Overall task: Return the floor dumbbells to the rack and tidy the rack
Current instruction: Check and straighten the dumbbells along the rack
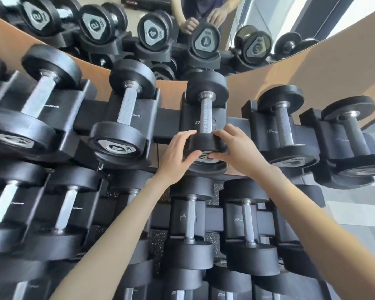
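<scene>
Top tier of the dumbbell rack (pixel 82 120), centre cradle (pixel 206 171): 4 kg dumbbell (pixel 206 113) lying front to back. Far head toward the mirror (pixel 243 16), knurled handle bare, near head (pixel 204 142) at the cradle's front lip.

Left hand (pixel 178 154) on the left side of the near head, fingers (pixel 188 133) curled over the rubber rim, thumb across the numbered face. Right hand (pixel 236 148) likewise on the right side. Both gripping the head, nothing else held.

Step in hand, by judgement: seating and squaring this dumbbell, likely rotating the head so the "4" reads level. Cannot tell whether the near head is fully down, since the hands cover the contact.

To do it well:
- Grip on the rim only, nothing tucked under the head, to avoid a pinch against the cradle lip.
- Turn both hands together about the handle's axis, with no sideways drag toward the left neighbour dumbbell (pixel 126 109) or the right neighbour dumbbell (pixel 285 128), both near but apart.
- Push back until the far head meets the rear of the cradle, then release.
- Use the mirror to check the far face sits square.
- Expect weight and grippy rubber: slow, firm turn.
- Mind forearms over the lower-tier dumbbells (pixel 189 219).
</scene>
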